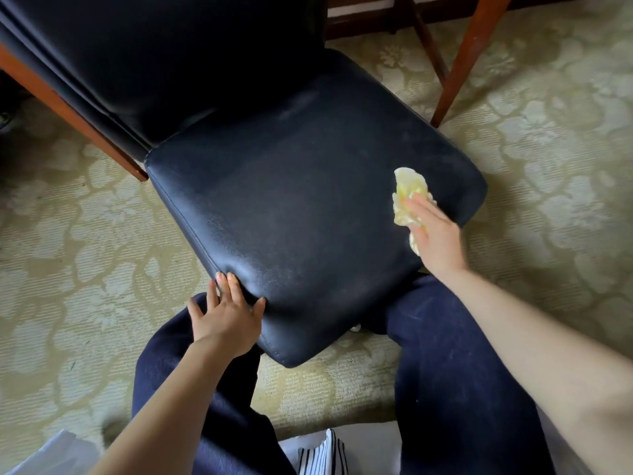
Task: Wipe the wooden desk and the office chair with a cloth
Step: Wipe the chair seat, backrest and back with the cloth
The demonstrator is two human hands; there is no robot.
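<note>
While the left hand [227, 318] rests with spread fingers on the chair seat's [291, 207] near corner, the right hand [433, 234] presses a crumpled yellow cloth [409, 192] flat-fingered against the seat's right edge.

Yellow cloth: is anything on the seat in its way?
Nothing visible does. The yellow cloth is pressed under the right hand on the black leather chair seat; the left hand rests on the seat's near corner.

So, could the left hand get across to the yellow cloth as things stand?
Probably yes. The left hand rests on the near corner of the chair seat, with only bare leather between it and the yellow cloth. The right hand lies on part of the cloth, though.
</note>
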